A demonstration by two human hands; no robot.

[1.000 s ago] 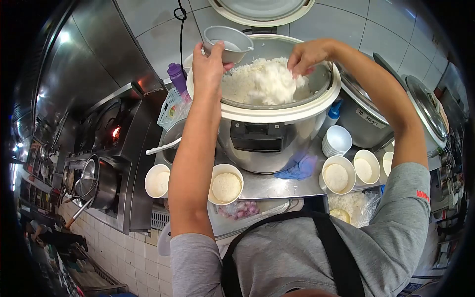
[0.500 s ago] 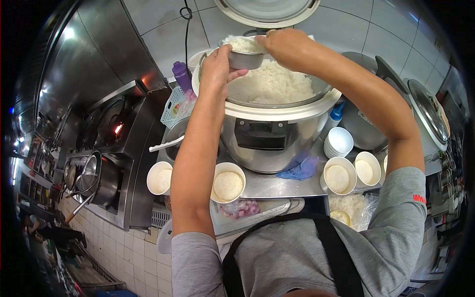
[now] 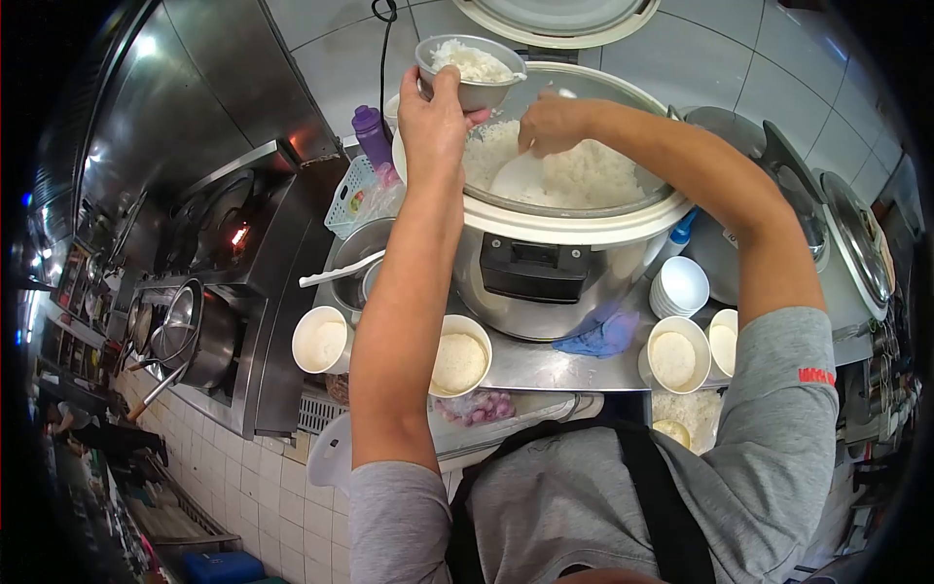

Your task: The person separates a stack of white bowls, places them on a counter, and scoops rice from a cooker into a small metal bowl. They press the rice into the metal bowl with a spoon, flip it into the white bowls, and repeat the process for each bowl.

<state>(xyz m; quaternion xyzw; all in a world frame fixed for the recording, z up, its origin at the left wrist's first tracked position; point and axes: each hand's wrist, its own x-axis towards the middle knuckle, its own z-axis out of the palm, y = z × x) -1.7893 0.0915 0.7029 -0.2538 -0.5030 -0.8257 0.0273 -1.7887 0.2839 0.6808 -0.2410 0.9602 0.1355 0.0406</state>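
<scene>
My left hand [image 3: 435,112] is closed on the side of a metal bowl [image 3: 491,95], held above the cooker's left rim. White rice [image 3: 469,61] lies loosely in that bowl. Inside the large rice cooker [image 3: 584,230], my right hand [image 3: 552,127] grips a white rice paddle [image 3: 519,178], its blade down against the cooked rice [image 3: 593,175]. The fingers wrap round the paddle's handle, whose end shows above the fist. The cooker's lid [image 3: 559,15] stands open at the back.
White paper tubs [image 3: 459,358] line the counter's front edge on both sides. Stacked white bowls [image 3: 681,285] and a blue cloth [image 3: 601,333] sit near the cooker. At left are a purple bottle [image 3: 371,136], a basket [image 3: 352,195] and a lit stove [image 3: 239,237].
My right hand has gone from the bowl's rim down into the cooker, with the paddle now against the rice. My left hand and the bowl have shifted slightly up in view.
</scene>
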